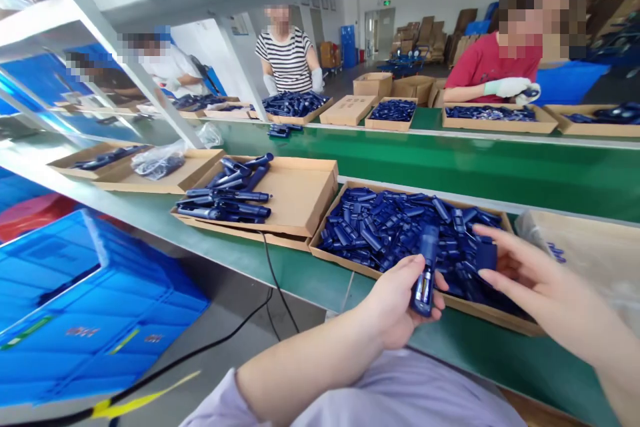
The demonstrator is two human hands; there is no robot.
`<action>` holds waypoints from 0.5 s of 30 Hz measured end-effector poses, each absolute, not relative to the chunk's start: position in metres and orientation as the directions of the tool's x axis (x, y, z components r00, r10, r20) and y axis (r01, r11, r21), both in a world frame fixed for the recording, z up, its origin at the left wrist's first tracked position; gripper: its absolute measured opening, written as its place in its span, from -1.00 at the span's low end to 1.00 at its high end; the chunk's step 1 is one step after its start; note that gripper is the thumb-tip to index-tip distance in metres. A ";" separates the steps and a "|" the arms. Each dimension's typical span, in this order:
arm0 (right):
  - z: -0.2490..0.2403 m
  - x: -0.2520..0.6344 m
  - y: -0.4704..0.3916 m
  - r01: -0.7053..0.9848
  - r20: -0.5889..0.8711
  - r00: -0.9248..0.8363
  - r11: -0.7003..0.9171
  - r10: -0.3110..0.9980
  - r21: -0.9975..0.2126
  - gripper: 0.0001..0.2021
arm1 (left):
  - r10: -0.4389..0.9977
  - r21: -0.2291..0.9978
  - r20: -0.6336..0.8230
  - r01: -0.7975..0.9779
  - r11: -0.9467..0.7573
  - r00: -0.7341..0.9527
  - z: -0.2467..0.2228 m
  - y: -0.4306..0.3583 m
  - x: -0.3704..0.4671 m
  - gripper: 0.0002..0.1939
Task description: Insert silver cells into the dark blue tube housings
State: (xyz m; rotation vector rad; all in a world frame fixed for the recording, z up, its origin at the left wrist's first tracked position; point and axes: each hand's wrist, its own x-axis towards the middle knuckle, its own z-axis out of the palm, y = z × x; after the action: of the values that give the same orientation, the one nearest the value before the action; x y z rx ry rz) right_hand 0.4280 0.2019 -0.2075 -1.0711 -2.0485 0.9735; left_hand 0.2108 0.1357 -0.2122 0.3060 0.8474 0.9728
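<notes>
My left hand (400,300) is closed around a dark blue handheld device housing (426,267), tilted upright, with an open slot showing metallic parts inside. To its right, my right hand (525,273) pinches a small dark blue plastic cover (486,256) between thumb and fingers. Both hands are over the near edge of a shallow cardboard tray (345,263) heaped with small dark blue plastic parts (385,223). The two held pieces are apart from each other.
Left of it, another cardboard tray (300,203) carries several blue housings (230,190). A bagged tray (580,233) lies at right. A blue crate (125,300) and a black cable (225,347) are below left. Across the green conveyor (400,153), several people work at trays.
</notes>
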 end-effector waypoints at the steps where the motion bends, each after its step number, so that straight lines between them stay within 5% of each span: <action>1: -0.205 0.421 0.192 0.375 0.217 -0.472 0.417 0.854 -0.828 -0.51 | 0.819 0.571 -0.489 -0.600 0.560 0.299 -0.210 0.136 0.213 -0.66; 4: -0.199 0.403 0.175 0.342 0.358 -0.444 0.525 0.821 -0.779 -0.76 | 0.815 0.561 -0.479 -0.602 0.569 0.325 -0.204 0.136 0.216 -0.67; 8: -0.198 0.391 0.168 0.283 0.475 -0.435 0.616 0.765 -0.735 -0.81 | 0.823 0.579 -0.457 -0.589 0.564 0.338 -0.199 0.135 0.219 -0.63; 15: -0.203 0.383 0.157 0.254 0.425 -0.428 0.558 0.798 -0.790 -0.83 | 0.833 0.583 -0.429 -0.597 0.551 0.350 -0.198 0.132 0.225 -0.66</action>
State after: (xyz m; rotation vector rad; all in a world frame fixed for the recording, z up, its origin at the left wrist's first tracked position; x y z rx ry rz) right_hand 0.3833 0.1572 -0.2034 -0.8482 -1.9569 0.8223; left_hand 0.2253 0.1322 -0.1980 0.3528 0.7650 0.9510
